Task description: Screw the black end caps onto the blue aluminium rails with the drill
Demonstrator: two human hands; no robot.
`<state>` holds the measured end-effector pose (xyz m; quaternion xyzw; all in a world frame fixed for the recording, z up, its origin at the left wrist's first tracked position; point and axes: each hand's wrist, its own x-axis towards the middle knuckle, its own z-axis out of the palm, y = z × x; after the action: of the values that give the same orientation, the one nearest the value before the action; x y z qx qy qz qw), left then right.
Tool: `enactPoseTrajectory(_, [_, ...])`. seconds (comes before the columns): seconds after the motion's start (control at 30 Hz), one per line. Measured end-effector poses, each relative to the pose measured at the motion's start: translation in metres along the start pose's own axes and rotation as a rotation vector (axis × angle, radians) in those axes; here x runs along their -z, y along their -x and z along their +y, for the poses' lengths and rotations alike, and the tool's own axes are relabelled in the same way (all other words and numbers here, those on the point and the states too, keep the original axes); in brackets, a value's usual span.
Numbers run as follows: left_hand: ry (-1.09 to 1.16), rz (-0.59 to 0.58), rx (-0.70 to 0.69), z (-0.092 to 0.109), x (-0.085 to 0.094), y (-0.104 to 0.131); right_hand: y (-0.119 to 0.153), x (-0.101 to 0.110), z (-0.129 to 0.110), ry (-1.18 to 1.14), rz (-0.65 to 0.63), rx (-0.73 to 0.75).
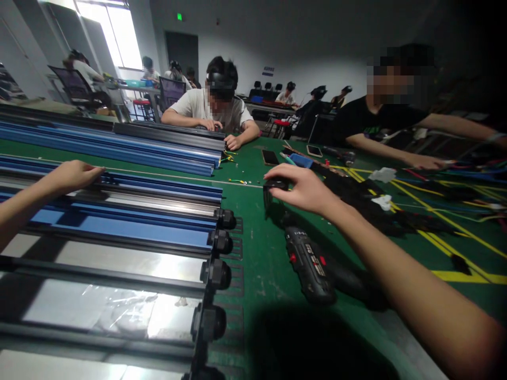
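Observation:
My right hand (301, 187) grips a black end cap (269, 194) with slots, held just above the green tabletop. From it a thin, straight, pale strand (186, 177) runs left over the blue profiles; whether it is wire or rod I cannot tell. My left hand (75, 177) is closed, its fingertips pinched where the strand passes, above a blue metal profile (170, 184). Nearer to me lie several silver-faced profiles (174, 269), side by side, with black cable glands (219, 273) on their end caps. Below my right hand lies a black cordless screwdriver (311, 264).
Beyond the strand lie more blue and black profiles (166, 148), with a person's hands (233, 141) at their ends. Phones (270, 157), a blue tray (301, 160) and yellow wires (435, 245) spread to the right. Another person's arm (396, 153) reaches over there.

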<state>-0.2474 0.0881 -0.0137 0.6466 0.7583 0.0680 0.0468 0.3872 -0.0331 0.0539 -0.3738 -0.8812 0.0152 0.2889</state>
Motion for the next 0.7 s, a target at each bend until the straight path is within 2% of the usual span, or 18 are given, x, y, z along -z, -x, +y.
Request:
enactPoseTrajectory(0.13, [-0.027,0.007,-0.024,0.000,0.000,0.002,-0.043,-0.038,0.001,-0.004,-0.314,0.111])
enactPoseTrajectory(0.23, [-0.039,0.012,-0.033,0.005,0.001,0.007,-0.054,-0.066,0.008,-0.016,-0.403,0.154])
enactPoseTrajectory(0.33, [-0.032,0.012,-0.030,0.008,0.003,0.011,-0.048,-0.085,0.012,-0.105,-0.328,0.178])
enactPoseTrajectory(0.5, [-0.027,0.007,-0.016,0.007,0.003,0.011,-0.033,-0.097,0.012,-0.204,-0.137,0.195])
enactPoseTrajectory(0.6, [-0.017,0.015,-0.010,0.005,0.002,0.013,-0.031,-0.102,0.010,-0.225,-0.115,0.200])
enactPoseTrajectory(0.7, [-0.021,0.057,-0.067,0.005,0.001,0.016,-0.031,-0.105,0.012,-0.224,-0.127,0.190])
